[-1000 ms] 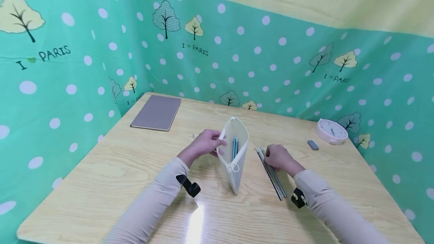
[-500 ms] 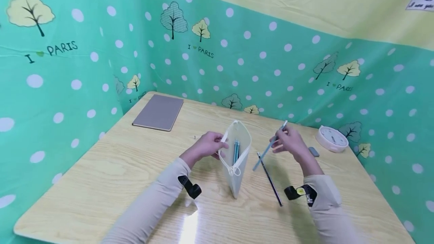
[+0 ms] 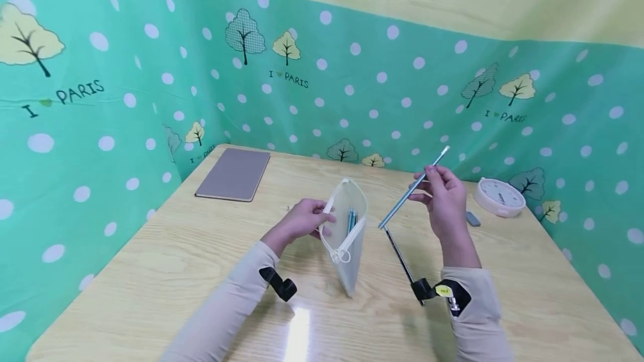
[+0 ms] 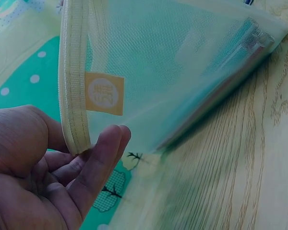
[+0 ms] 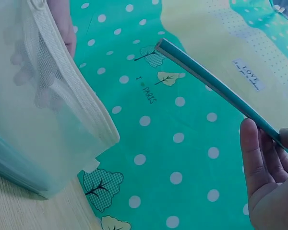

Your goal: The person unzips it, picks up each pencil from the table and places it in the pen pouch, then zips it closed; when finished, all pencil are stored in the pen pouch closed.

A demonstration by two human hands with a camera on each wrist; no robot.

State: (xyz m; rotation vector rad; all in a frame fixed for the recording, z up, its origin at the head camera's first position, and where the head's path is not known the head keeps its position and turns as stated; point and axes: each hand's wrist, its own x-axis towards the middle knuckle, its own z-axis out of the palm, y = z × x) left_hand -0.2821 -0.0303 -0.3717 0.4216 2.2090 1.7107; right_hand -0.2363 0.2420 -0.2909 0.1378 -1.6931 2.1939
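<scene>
My left hand (image 3: 300, 221) pinches the zippered rim of a pale, translucent mesh pouch (image 3: 348, 275), which stands upright on the table with its mouth spread. Through that mouth several blue and dark pencils (image 3: 351, 220) show inside. The left wrist view shows the pouch's tan label (image 4: 104, 93) just above my fingertips. To the right of the pouch, my right hand (image 3: 446, 201) holds a light-blue pencil (image 3: 405, 199) between thumb and fingers, slanted and raised above the table. Its unsharpened end (image 5: 162, 45) points toward the pouch, apart from it. A dark pencil (image 3: 399, 253) lies on the table below.
A grey-purple notebook (image 3: 234, 174) lies at the back left. At the back right are a pink round clock (image 3: 500, 196) and a small grey eraser (image 3: 473, 219), close behind my right hand. A green patterned curtain (image 3: 322, 99) borders the table's back.
My right hand has picked the light-blue pencil up from beside the dark one, lifted it and turned it to a slant. My left hand stays on the pouch.
</scene>
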